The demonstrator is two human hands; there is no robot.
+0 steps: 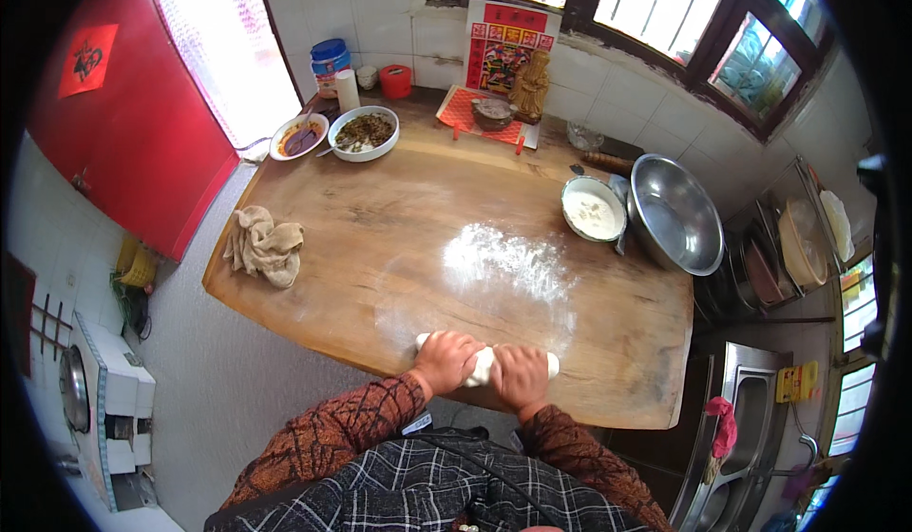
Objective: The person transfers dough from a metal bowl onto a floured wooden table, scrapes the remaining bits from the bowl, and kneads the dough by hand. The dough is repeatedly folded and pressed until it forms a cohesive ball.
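Observation:
A thick white roll of dough lies along the near edge of the wooden table. My left hand is closed over its left part, and my right hand grips it farther right. Both rounded ends of the dough stick out past my hands, and a short stretch shows between them. Beyond the dough, a patch of white flour is spread on the wood. The undersides of my fingers are hidden.
A crumpled beige cloth lies at the left. Far left are a bowl of dark filling and a bowl of red sauce. A bowl of flour and a large steel basin stand right. A sink is beyond the right edge.

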